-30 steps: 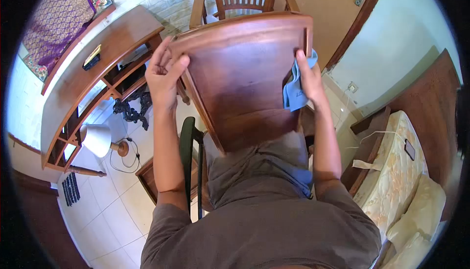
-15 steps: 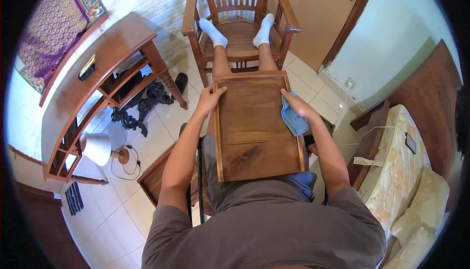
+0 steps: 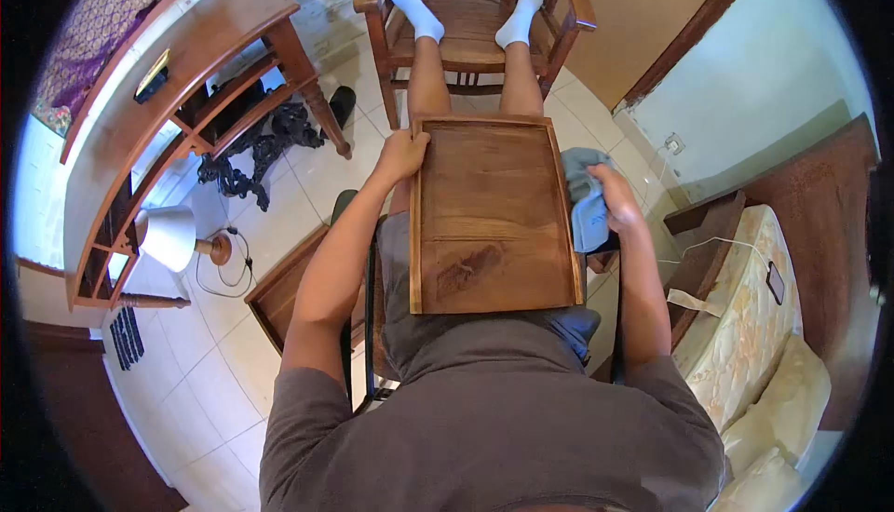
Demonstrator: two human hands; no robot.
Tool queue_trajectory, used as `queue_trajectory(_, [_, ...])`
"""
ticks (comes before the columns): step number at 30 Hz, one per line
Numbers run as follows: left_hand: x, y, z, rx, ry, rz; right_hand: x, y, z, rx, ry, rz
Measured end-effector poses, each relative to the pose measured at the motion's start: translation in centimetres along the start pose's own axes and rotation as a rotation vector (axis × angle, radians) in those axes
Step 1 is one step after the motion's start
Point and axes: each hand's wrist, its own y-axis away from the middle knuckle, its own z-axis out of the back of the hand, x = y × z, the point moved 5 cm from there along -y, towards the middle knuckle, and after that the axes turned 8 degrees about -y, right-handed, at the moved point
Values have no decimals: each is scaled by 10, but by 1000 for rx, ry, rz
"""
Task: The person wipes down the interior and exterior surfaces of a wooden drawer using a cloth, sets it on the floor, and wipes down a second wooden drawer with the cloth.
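Tray (image 3: pixel 494 177) lies flat across a seated person's lap (image 3: pixel 396 265), its far edge toward a chair (image 3: pixel 475 28) where two socked feet rest. At far left, a lamp (image 3: pixel 172 237) lies tipped over on the floor beside a desk (image 3: pixel 200 37); nearer, a second tray (image 3: pixel 289 289) sits partly hidden behind the left arm. The left hand (image 3: pixel 402 154) grasps the tray's left edge close to the far-left corner, thumb on the rim, the other fingertips out of sight. Work looks unfinished: the far part shows fairly even brown wood, while a dark patch (image 3: pixel 470 268) marks the surface toward the near-left corner. How much is complete cannot be told. Just beyond the right edge, the right hand (image 3: pixel 616 200) clutches a bunched cloth (image 3: pixel 587 223), its fingers apart from the tray; whether the cloth touches the rim is unclear. A bed (image 3: pixel 745 326) stands at far right.
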Motion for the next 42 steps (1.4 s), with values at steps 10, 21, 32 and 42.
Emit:
queue_trajectory(10, [2, 4, 6, 108, 53, -16, 62, 156, -176, 478, 817, 677])
queue_trajectory(21, [11, -1, 1, 138, 95, 22, -34, 163, -231, 640, 1448, 985])
queue_trajectory(32, [9, 4, 5, 403, 413, 233, -16, 97, -251, 698, 1296, 1044])
queue_trajectory(42, [19, -3, -2, 434, 378, 239, -27, 71, -247, 741, 921, 811])
